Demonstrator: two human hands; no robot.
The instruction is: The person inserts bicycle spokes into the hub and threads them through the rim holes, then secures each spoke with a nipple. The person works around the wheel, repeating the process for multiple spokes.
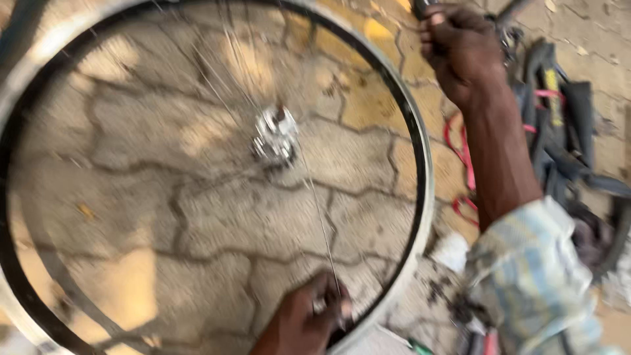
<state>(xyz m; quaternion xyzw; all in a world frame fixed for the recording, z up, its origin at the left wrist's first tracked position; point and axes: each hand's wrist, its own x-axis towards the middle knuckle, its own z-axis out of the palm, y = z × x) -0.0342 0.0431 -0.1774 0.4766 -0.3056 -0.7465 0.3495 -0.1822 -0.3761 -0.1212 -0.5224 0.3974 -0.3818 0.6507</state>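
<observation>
A bicycle wheel rim (420, 164) fills most of the view, blurred, with a shiny metal hub (275, 135) at its middle and thin spokes (319, 210) running outwards. My left hand (309, 319) is at the lower edge of the wheel, fingers pinched around the end of a spoke where it meets the rim. My right hand (460, 49) reaches past the rim's upper right, closed on a dark handle (422, 6) that is cut off by the top edge; what kind of tool it is I cannot tell. A striped light sleeve (532, 276) covers my right forearm.
The ground is interlocking paving stone (131, 164), grey with yellowish patches. To the right lies a heap of black rubber tubes and tyre parts (565, 131) with red and pink straps (463, 158). Small bits of debris lie near the lower right of the rim.
</observation>
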